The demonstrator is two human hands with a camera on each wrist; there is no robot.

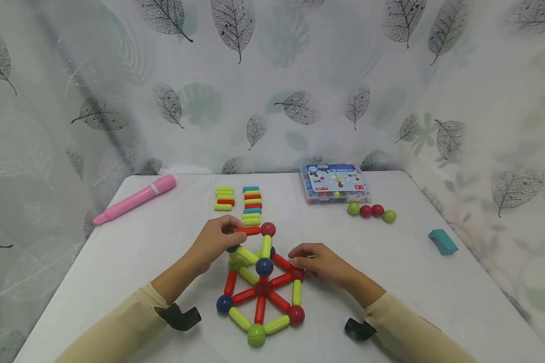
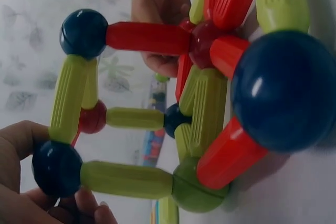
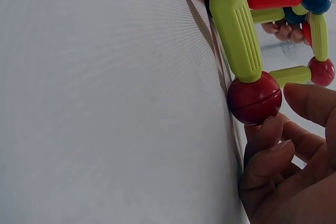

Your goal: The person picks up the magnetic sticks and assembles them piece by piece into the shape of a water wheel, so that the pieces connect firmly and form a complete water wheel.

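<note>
White table (image 1: 131,262) bears: pink pen (image 1: 134,198), two rows of loose sticks (image 1: 238,202), plastic box (image 1: 335,182), four balls (image 1: 371,212), teal block (image 1: 442,241), stick-and-ball structure (image 1: 261,292).

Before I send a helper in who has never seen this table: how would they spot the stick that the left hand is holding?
Start at the ball-and-stick structure in the middle of the white table. At its far top edge the left hand pinches a red stick lying level, joined to a red ball. It alone is held up in fingers.

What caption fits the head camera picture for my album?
Left hand holds a red stick on a ball-and-stick toy; right hand steadies it.
</note>
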